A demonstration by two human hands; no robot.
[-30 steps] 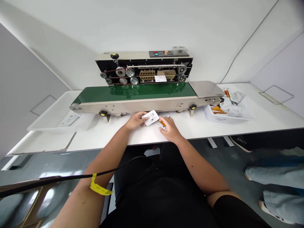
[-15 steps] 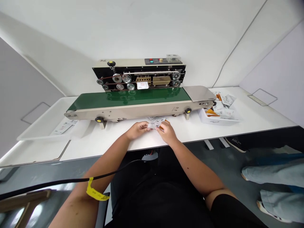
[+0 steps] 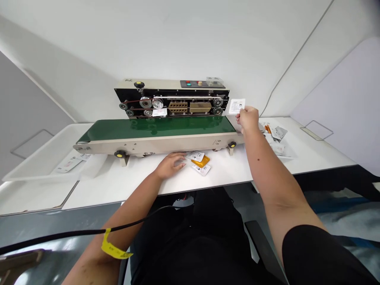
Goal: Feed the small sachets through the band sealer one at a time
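Observation:
My right hand [image 3: 248,118] pinches a small white printed packet [image 3: 236,106] by its lower edge, holding it up at the right end of a band sealing machine [image 3: 175,97]. Another white packet [image 3: 159,112] sits in the machine below its left rollers, above the green conveyor belt [image 3: 166,126]. On the table in front, my left hand [image 3: 170,164] rests with thumb and fingers apart. Just right of its fingertips lie two printed packets [image 3: 202,170] and an orange one [image 3: 202,161], partly overlapping. Whether the fingertips touch them I cannot tell.
At the left end of the belt stands a white tray [image 3: 38,158] with printed packets [image 3: 68,163] inside. A bin at the right holds several white and orange packets [image 3: 277,138], partly behind my right arm. A black cable [image 3: 74,232] with a yellow tag crosses my left arm.
My right hand has moved from the packets on the table up to the machine's right end, carrying one packet. The packet in the machine has shifted left. My left hand has let go of the packets.

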